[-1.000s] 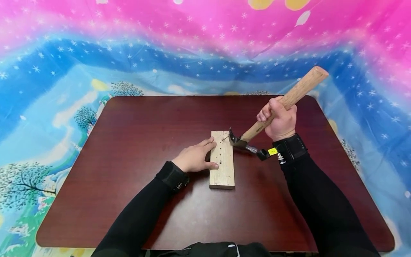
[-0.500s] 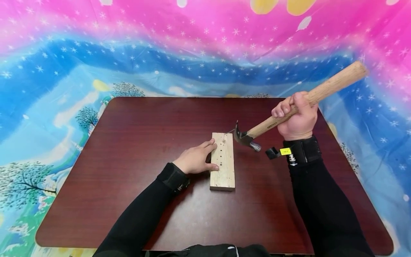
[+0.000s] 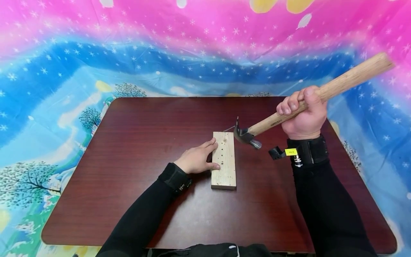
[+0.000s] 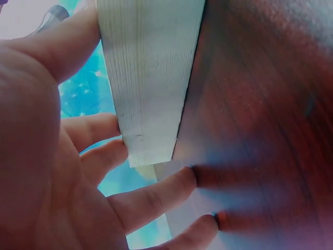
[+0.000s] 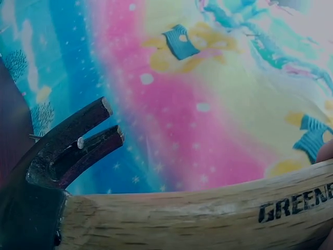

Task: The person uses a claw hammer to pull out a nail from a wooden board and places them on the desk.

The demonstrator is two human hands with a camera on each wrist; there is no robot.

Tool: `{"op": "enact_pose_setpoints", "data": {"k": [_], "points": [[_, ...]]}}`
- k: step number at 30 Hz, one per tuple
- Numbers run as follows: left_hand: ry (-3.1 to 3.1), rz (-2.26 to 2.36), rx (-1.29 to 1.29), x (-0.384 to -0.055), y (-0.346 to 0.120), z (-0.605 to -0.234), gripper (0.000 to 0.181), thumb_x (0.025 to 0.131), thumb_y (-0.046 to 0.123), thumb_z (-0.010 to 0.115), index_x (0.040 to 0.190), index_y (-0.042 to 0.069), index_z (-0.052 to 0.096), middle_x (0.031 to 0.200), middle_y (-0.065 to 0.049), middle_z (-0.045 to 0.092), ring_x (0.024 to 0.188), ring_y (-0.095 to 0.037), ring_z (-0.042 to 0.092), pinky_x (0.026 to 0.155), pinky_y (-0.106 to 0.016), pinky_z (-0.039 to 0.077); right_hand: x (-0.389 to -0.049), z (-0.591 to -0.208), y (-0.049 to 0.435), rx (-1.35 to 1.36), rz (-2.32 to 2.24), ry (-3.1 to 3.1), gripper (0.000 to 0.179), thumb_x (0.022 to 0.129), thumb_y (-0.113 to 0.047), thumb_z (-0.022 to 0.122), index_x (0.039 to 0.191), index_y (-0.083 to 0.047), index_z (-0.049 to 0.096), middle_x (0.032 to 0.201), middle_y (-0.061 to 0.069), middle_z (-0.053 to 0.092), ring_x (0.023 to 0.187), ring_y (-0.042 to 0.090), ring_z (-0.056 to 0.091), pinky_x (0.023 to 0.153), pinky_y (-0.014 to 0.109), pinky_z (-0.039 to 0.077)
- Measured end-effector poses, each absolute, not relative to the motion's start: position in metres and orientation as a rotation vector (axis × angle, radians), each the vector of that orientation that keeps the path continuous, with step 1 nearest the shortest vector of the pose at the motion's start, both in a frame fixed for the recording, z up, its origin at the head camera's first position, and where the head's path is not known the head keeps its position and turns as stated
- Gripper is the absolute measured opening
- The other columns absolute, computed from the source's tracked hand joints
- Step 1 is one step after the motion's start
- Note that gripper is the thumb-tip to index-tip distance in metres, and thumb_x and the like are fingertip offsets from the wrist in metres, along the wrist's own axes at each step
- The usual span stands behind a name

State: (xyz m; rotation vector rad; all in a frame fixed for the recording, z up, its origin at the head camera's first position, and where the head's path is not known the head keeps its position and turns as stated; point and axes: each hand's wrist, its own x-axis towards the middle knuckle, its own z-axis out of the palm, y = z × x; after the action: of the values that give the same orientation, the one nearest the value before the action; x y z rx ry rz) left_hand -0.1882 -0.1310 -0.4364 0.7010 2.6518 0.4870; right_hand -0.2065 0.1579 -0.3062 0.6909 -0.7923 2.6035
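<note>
Since the frame of half a second ago, the butt of the hammer [image 3: 353, 78] has been swung farther right, and the nail [image 5: 80, 142] has been brought just past the far end of the board [image 3: 228, 160] as seen in the head view. Most of the nail is hidden by the hammer's claw [image 5: 93, 115]: its head is seen between the two tines in the right wrist view, and only a thin piece of shank is shown from above. Whether its tip is touching the board cannot be told. The handle's lettering is cut off at the right in the right wrist view, where little of the right hand [image 3: 305, 116] is shown. Whether the small dark spots [image 3: 222, 162] on the board are holes or nail heads is hard to make out.

The right hand's fingers and thumb are wrapped tightly round the hammer's handle. The left hand [image 3: 197, 159] is held with its fingers spread; its thumb and two fingers are laid against the board, and two further fingertips are rested on the table [image 3: 135, 142].

Part of the board's left edge is covered by the left hand, while its right edge and near end are left uncovered. The hammer's head is held just beside the board's right far corner, and the butt is extended across the table's border over the patterned cloth [image 3: 205, 71]
</note>
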Motion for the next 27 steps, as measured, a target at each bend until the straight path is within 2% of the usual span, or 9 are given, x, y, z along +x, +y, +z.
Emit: {"op": "enact_pose_setpoints", "data": {"k": [6,13,19,22,25,27], "points": [[2.649,0.484,0.693,-0.190,-0.129,-0.437,0.092,0.102,0.059,0.070,0.174,0.023,0.027,0.185,0.006,0.016,0.165,-0.024,0.039,0.112,-0.053,0.055,-0.196,-0.299,0.157,0.731,2.626,-0.780,0.031,0.091,-0.005,0.071,0.074,0.001,0.046,0.053,0.008,0.047,0.050,0.022,0.028,0.052,0.038,0.020],[2.654,0.482,0.691,-0.188,-0.130,-0.438,0.092,0.102,0.061,0.069,0.175,0.023,0.027,0.185,0.007,0.015,0.166,-0.023,0.038,0.115,-0.053,0.054,-0.179,-0.292,0.156,0.788,2.658,-0.751,0.030,0.091,-0.005,0.067,0.076,0.000,0.042,0.055,0.009,0.040,0.050,0.023,0.031,0.052,0.038,0.020],[2.659,0.509,0.701,-0.185,-0.131,-0.441,0.090,0.103,0.061,0.067,0.175,0.025,0.026,0.186,0.009,0.013,0.158,-0.023,0.051,0.098,-0.047,0.059,-0.166,-0.285,0.155,0.886,2.712,-0.659,0.031,0.092,-0.004,0.066,0.077,0.000,0.039,0.058,0.010,0.034,0.050,0.024,0.033,0.053,0.038,0.021],[2.639,0.569,0.717,-0.186,-0.132,-0.442,0.090,0.104,0.058,0.067,0.175,0.022,0.025,0.186,0.006,0.013,0.160,-0.025,0.047,0.109,-0.048,0.056,-0.159,-0.281,0.155,0.963,2.740,-0.610,0.030,0.092,-0.005,0.066,0.078,0.000,0.040,0.059,0.009,0.032,0.050,0.024,0.033,0.053,0.037,0.022],[2.629,0.650,0.747,-0.186,-0.136,-0.442,0.091,0.105,0.052,0.068,0.175,0.017,0.023,0.186,-0.002,0.013,0.167,-0.028,0.035,0.129,-0.049,0.042,-0.151,-0.277,0.153,1.023,2.746,-0.570,0.029,0.093,-0.005,0.065,0.078,0.001,0.040,0.060,0.008,0.029,0.050,0.022,0.031,0.052,0.035,0.022],[2.638,0.720,0.772,-0.185,-0.140,-0.439,0.092,0.106,0.049,0.068,0.176,0.015,0.018,0.186,-0.006,0.014,0.170,-0.028,0.028,0.136,-0.048,0.033,-0.144,-0.274,0.150,1.065,2.740,-0.541,0.028,0.094,-0.005,0.063,0.078,0.002,0.041,0.060,0.007,0.029,0.050,0.021,0.030,0.051,0.034,0.022]]}}
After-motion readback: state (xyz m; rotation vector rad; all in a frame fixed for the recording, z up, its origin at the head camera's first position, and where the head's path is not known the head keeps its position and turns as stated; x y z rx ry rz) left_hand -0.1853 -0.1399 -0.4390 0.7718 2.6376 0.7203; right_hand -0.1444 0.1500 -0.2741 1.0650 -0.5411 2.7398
